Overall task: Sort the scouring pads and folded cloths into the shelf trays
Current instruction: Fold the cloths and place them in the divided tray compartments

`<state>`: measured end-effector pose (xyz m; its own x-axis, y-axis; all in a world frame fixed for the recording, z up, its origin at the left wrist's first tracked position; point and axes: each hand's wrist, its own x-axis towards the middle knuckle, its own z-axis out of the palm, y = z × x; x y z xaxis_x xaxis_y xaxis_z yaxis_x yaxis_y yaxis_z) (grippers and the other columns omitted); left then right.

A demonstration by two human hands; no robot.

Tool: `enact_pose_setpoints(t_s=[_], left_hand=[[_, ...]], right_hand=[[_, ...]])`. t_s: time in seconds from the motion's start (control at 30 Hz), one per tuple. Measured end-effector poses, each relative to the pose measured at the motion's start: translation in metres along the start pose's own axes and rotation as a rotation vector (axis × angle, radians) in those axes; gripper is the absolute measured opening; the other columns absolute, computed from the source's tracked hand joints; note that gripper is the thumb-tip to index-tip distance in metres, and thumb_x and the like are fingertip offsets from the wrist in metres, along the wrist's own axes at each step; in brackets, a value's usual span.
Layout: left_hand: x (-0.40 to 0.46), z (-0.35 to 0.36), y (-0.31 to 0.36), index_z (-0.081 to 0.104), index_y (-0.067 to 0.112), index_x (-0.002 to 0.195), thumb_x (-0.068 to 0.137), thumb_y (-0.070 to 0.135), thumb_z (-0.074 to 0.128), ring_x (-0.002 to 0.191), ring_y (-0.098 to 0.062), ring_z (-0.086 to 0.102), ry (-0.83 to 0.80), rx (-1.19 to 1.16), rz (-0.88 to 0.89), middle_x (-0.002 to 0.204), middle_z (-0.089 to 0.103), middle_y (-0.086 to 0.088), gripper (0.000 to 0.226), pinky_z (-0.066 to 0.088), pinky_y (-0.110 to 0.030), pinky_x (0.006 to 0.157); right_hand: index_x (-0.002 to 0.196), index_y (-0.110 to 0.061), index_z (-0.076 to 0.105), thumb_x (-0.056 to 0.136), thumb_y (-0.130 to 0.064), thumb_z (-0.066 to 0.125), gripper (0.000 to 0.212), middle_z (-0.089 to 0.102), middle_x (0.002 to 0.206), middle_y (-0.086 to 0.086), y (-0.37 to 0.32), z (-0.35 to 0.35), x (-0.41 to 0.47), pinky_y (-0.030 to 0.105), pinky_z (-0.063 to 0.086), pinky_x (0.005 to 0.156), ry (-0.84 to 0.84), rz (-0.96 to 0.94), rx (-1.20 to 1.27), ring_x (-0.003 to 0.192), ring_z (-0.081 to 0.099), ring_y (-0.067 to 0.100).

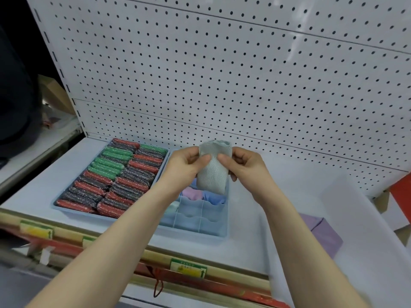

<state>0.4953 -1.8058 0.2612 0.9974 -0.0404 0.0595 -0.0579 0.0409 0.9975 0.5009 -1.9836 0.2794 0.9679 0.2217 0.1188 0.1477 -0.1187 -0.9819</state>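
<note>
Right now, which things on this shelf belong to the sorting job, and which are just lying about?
Job:
- pale grey folded waffle cloth, held by left hand and right hand
- blue divided tray of pastel cloths
- blue tray of red, green and dark scouring pads

Lying about:
- lilac box
- yellow-green shelf price labels

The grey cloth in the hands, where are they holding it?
Both hands hold the folded grey cloth near its top: the left hand pinches its left side, the right hand its right side, above the divided tray.
</note>
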Motion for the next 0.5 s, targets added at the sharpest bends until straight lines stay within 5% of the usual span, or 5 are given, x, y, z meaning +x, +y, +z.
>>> enact_pose_setpoints(t_s=[0.13, 0.27, 0.4, 0.5], left_hand=[[-0.008, -0.011, -0.004, 0.075, 0.025, 0.091, 0.090, 0.001, 0.064, 0.089, -0.015, 0.071, -0.006, -0.029, 0.022, 0.098, 0.076, -0.001, 0.026, 0.058, -0.038, 0.071], [-0.019, -0.021, -0.007, 0.078, 0.021, 0.072, 0.089, -0.011, 0.055, 0.086, -0.015, 0.072, -0.028, -0.107, -0.009, 0.093, 0.077, 0.002, 0.043, 0.057, -0.026, 0.069], [-0.026, -0.034, -0.016, 0.070, 0.020, 0.112, 0.099, 0.024, 0.052, 0.086, -0.026, 0.071, -0.044, -0.221, -0.250, 0.111, 0.072, -0.007, 0.023, 0.059, -0.036, 0.075], [-0.034, -0.043, -0.027, 0.067, 0.019, 0.117, 0.092, 0.040, 0.061, 0.091, -0.025, 0.073, -0.145, -0.077, -0.320, 0.108, 0.074, -0.005, 0.033, 0.059, -0.035, 0.073]], right_hand=[[0.108, -0.017, 0.071, 0.095, -0.009, 0.061, 0.018, 0.064, 0.080, 0.007, 0.004, 0.000, -0.007, 0.022, 0.047, 0.061, -0.122, 0.056, 0.038, 0.067, 0.054, 0.013], [0.087, -0.014, 0.072, 0.091, 0.007, 0.054, 0.028, 0.064, 0.077, 0.004, 0.013, 0.011, -0.013, 0.028, 0.042, 0.058, -0.110, 0.084, 0.186, 0.067, 0.049, 0.019], [0.077, -0.018, 0.072, 0.092, 0.009, 0.049, 0.039, 0.064, 0.074, -0.002, 0.022, 0.029, -0.019, 0.026, 0.044, 0.056, 0.001, -0.012, 0.120, 0.063, 0.049, 0.016], [0.072, -0.024, 0.071, 0.086, 0.015, 0.046, 0.048, 0.065, 0.082, -0.001, 0.031, 0.045, -0.019, 0.036, 0.046, 0.058, 0.089, -0.099, -0.093, 0.064, 0.053, 0.023]])
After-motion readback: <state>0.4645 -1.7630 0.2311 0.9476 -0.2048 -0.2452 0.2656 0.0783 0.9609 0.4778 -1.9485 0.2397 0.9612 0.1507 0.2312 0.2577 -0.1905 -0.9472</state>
